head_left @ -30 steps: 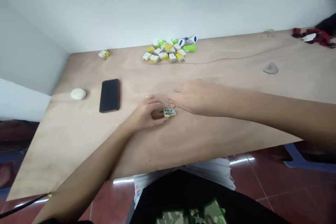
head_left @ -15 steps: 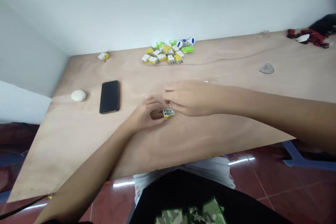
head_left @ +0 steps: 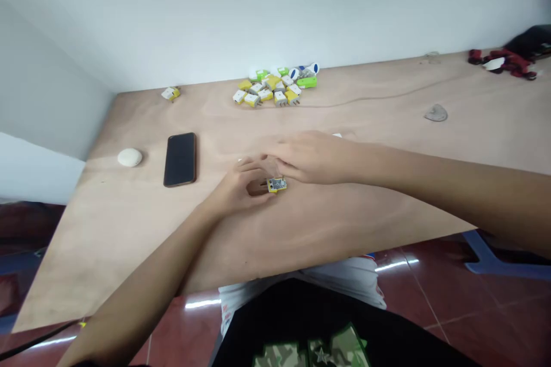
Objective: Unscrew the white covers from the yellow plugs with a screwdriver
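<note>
The wooden surface (head_left: 245, 246) carries a dark phone (head_left: 179, 159); left of it, a white oval object (head_left: 130, 157); beyond it, a white-and-yellow plug (head_left: 171, 93); beyond and right, a plug pile (head_left: 266, 93); well right of it, perhaps a grey pad (head_left: 436, 113).

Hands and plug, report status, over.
Left hand pinching yellow-and-white plug, prongs toward palm. Right hand close beside it, grip unclear. Smartphone and plug pile out of the way.

R hand (head_left: 306, 157) shifted twd L hand (head_left: 236, 186), white bit (head_left: 337, 135) now visible by wrist
</note>
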A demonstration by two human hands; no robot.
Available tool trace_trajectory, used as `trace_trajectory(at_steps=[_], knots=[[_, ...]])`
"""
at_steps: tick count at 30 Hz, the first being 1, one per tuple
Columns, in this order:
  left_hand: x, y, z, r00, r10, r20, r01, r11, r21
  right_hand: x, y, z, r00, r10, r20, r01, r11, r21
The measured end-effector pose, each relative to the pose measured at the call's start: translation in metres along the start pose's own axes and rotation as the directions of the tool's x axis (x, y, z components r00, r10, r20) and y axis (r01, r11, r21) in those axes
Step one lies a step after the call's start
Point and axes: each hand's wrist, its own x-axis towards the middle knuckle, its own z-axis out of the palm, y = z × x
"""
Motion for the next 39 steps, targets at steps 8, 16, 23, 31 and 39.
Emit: trace_trajectory(at_steps=[8,16,23,31,39], knots=[[0.0,0.001,-0.001,1.0,-0.006,0.008,0.006,1.0,-0.016,0.001,0.003,0.003,0.999,0.02,-0.032,-0.021,1.0,-0.021],[0.0,-0.001,0.0,1.0,0.001,0.001,-0.001,1.0,-0.021,0.001,0.007,0.005,0.994,-0.088,-0.068,0.09,0.996,0.024],[-0.001,-0.001,0.0,1.0,-0.016,-0.012,0.016,1.0,0.017,-0.015,0.011,0.001,0.987,0.013,-0.161,0.009,0.991,0.136],[0.0,0.001,-0.001,0.999,-0.038,-0.006,0.038,0.999,0.028,-0.017,0.008,0.012,0.992,0.041,-0.119,-0.022,0.987,0.159],[0.0,0.0,0.0,1.0,-0.017,-0.012,0.017,1.0,0.015,-0.013,0.009,0.02,0.993,-0.009,-0.115,0.024,0.992,0.127]])
